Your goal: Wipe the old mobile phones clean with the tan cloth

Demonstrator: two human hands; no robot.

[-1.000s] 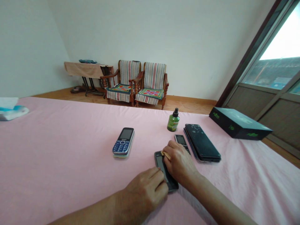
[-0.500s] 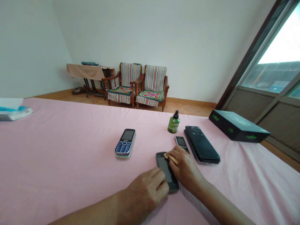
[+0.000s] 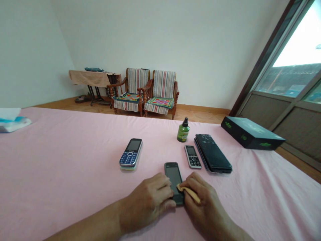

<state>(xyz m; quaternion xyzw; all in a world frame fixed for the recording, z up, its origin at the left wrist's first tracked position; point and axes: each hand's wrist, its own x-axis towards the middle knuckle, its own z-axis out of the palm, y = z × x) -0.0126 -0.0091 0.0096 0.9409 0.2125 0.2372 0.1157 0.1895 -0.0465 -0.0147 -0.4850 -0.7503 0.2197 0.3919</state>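
A dark touchscreen phone (image 3: 173, 174) lies face up on the pink cloth (image 3: 82, 194) in front of me. My left hand (image 3: 150, 201) grips its left and lower edge, fingers curled over the side. Pinched in my right hand (image 3: 204, 201) is a folded yellowish cloth (image 3: 192, 194), its tip pressed on the lower right of the screen. Just beyond my right hand lies a small silver and black keypad phone (image 3: 193, 156). To the left, a blue keypad phone (image 3: 131, 153) rests on top of another pale thing.
A green spray bottle (image 3: 183, 130) stands behind the phones. Stacked dark phones (image 3: 213, 153) lie on the right, with a black box (image 3: 252, 133) beyond. A white and blue packet (image 3: 13, 124) is at far left. Two wooden chairs (image 3: 162, 88) stand by the wall.
My right hand has drawn the yellowish cloth down the screen toward me, from the top to the lower part, uncovering the small keypad phone. My left hand still grips the touchscreen phone.
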